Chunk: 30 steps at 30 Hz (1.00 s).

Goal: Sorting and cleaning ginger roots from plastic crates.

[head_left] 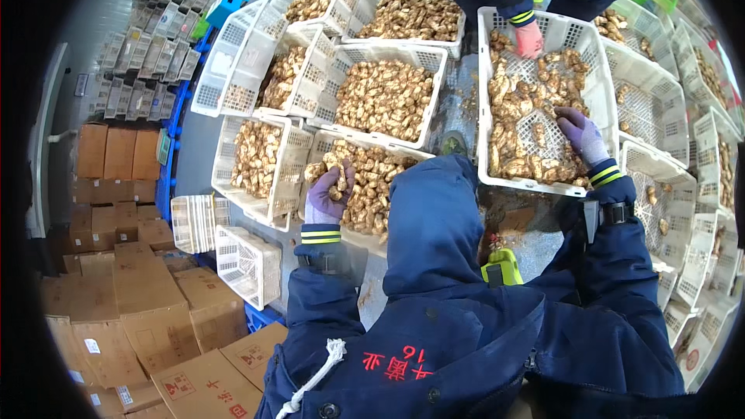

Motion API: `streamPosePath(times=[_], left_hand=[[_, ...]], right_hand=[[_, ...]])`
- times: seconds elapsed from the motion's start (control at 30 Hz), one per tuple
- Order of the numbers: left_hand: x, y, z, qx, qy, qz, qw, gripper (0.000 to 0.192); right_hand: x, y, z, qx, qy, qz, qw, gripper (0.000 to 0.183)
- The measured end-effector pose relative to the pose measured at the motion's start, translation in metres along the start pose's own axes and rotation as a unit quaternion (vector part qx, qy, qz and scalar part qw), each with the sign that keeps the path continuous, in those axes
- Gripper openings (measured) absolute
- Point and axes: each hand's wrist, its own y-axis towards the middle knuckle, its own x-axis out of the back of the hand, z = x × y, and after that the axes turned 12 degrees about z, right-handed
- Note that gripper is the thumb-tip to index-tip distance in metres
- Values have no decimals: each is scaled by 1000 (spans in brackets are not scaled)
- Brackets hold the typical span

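Note:
My left hand (329,193), in a purple and grey glove, grips brown and cream mushrooms (334,160) that look like matsutake. It is above the near edge of a white plastic crate (401,156) heaped with more of them. My right hand (584,137), gloved alike, reaches over the right wall of another white crate (483,99). Its fingertips are at the mushrooms inside, and whether they pinch one is hidden. Mushrooms (512,157) lie loosely along that crate's near side, with its lattice floor showing between them. A co-worker's pink-gloved hand (529,39) reaches in from the far side.
Beyond my left hand, full crates (381,99) stand close together. Along the right are crates (646,116) with few mushrooms. Cardboard boxes (148,291) are stacked at lower left, near a white crate on its side (250,267). A lime-green object (503,267) is near my legs.

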Motion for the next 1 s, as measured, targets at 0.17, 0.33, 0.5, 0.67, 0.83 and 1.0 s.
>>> streamPosePath(times=[0.17,0.33,0.5,0.67,0.83,1.0], left_hand=[[43,2,11,105,21,-26,994,30],[104,17,-21,-106,92,-136,981,21],[152,1,-128,-118,200,-48,971,11],[44,42,11,80,117,35,989,22],[-54,60,48,43,-34,157,986,33],[-129,87,30,15,233,247,940,25]], right_hand=[[-5,7,-13,-12,-5,14,1000,37],[-3,-2,8,-34,27,18,999,38],[-13,7,11,-17,7,19,1000,38],[-3,-15,22,-14,36,-8,999,35],[8,-19,25,5,-15,-15,1000,36],[16,-21,31,37,-22,-14,999,33]])
